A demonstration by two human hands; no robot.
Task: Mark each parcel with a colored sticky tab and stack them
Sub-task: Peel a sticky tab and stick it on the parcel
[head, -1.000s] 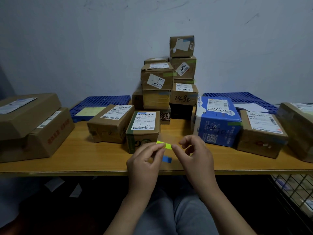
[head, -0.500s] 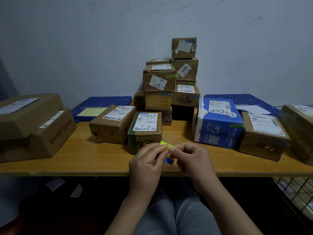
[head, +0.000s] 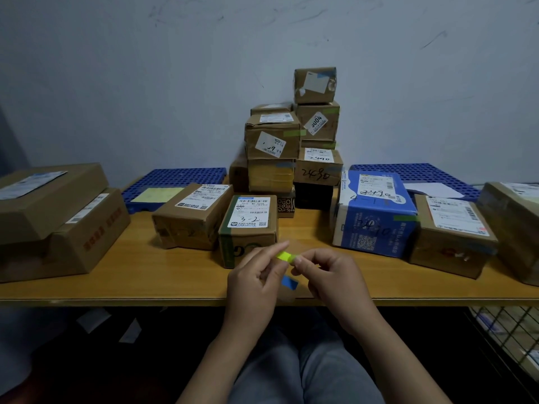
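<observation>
A yellow-green sticky tab [head: 284, 255] is pinched between my left hand [head: 256, 282] and my right hand [head: 331, 279], just above the front edge of the wooden table [head: 163, 275]. Below it a blue tab [head: 289, 282] shows between the hands. Right behind my hands stands a small brown parcel marked 3-2 [head: 249, 225]. A brown parcel [head: 192, 215] lies to its left, a blue parcel [head: 374, 212] to its right. A stack of tabbed parcels [head: 291, 147] rises against the wall.
Two large brown boxes [head: 52, 217] sit stacked at the left. More brown parcels [head: 453, 233] lie at the right, up to the frame edge. Blue perforated pallets [head: 175, 182] lie at the back. A wire basket [head: 510, 339] stands under the table's right end.
My hands have drawn closer together on the yellow-green tab. My right hand's fingers have curled in. The view has shifted slightly.
</observation>
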